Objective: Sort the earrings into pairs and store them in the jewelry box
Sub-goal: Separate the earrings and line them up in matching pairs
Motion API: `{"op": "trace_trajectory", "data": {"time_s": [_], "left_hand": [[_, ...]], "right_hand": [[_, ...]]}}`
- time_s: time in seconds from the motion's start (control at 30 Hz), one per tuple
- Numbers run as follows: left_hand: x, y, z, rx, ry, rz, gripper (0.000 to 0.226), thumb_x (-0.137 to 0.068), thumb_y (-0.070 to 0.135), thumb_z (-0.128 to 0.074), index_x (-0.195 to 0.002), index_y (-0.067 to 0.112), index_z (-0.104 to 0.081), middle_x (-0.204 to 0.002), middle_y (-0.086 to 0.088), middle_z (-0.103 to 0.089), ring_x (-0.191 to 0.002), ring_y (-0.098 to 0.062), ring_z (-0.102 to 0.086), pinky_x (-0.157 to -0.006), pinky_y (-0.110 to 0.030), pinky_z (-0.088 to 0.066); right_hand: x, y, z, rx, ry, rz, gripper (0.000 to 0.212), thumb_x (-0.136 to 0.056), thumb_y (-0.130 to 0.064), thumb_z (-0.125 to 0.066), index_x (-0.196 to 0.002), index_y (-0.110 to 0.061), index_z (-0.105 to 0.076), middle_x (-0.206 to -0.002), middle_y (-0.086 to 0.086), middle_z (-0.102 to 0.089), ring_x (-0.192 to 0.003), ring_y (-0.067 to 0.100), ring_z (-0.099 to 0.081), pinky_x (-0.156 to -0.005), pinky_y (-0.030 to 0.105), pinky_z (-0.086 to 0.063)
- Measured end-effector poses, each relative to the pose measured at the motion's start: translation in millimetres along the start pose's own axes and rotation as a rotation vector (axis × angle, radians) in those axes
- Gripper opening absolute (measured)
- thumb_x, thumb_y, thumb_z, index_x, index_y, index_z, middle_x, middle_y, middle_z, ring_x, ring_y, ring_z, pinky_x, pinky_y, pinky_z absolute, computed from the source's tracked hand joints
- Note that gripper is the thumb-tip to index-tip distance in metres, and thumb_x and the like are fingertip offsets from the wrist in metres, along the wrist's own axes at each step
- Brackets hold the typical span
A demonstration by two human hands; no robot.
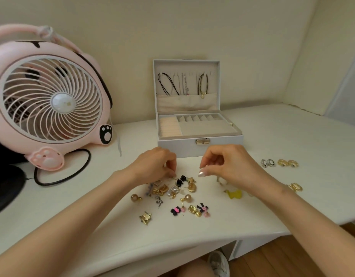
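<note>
Left hand [154,164] and right hand [230,164] curl over the mixed earrings [172,190] before the jewelry box [178,145], likely hunting matches. Whether either pinches one, I cannot tell. Matched pairs [280,163] wait right of the box.

Bare forearms reaching in from 7 and 5 o'clock, left hand [154,164] beside right hand [226,162], palms down, fingers curled
</note>
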State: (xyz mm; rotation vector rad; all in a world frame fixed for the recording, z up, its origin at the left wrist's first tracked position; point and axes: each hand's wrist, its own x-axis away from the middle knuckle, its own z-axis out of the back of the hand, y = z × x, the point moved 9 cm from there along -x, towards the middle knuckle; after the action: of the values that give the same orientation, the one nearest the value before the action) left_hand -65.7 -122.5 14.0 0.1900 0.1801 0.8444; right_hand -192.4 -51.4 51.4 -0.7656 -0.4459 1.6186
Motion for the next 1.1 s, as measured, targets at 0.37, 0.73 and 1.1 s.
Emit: {"op": "trace_trajectory", "data": {"time_s": [0.37,0.73,1.1], "left_hand": [[6,-4,31,0.187,0.166,0.010,0.008,-0.084,0.019,-0.066,-0.081,0.019,-0.059,-0.081,0.007,-0.068,-0.078,-0.012,-0.061,-0.076,-0.035,-0.051],[8,10,51,0.011,0.266,0.037,0.008,-0.082,0.023,-0.067,-0.077,0.022,-0.061,-0.072,0.009,-0.064,-0.071,-0.014,-0.058,-0.068,-0.032,-0.049],[15,26,62,0.285,0.313,-0.039,0.003,-0.082,0.017,-0.067,-0.081,0.013,-0.067,-0.075,0.007,-0.068,-0.069,-0.005,-0.055,-0.067,-0.018,-0.041]], "right_hand": [[12,3,17,-0.094,0.050,-0.046,0.017,-0.063,-0.017,-0.084,-0.064,-0.011,-0.068,-0.066,-0.001,-0.069,-0.058,0.005,-0.057,-0.060,0.023,-0.049],[23,19,36,-0.298,0.097,-0.075,0.010,-0.075,0.007,-0.070,-0.073,-0.002,-0.072,-0.068,0.021,-0.069,-0.056,0.025,-0.068,-0.059,0.030,-0.059],[20,12,23,-0.257,0.073,-0.051,0.008,-0.081,-0.002,-0.068,-0.078,-0.007,-0.073,-0.071,0.013,-0.070,-0.060,0.018,-0.069,-0.059,0.028,-0.058]]}}
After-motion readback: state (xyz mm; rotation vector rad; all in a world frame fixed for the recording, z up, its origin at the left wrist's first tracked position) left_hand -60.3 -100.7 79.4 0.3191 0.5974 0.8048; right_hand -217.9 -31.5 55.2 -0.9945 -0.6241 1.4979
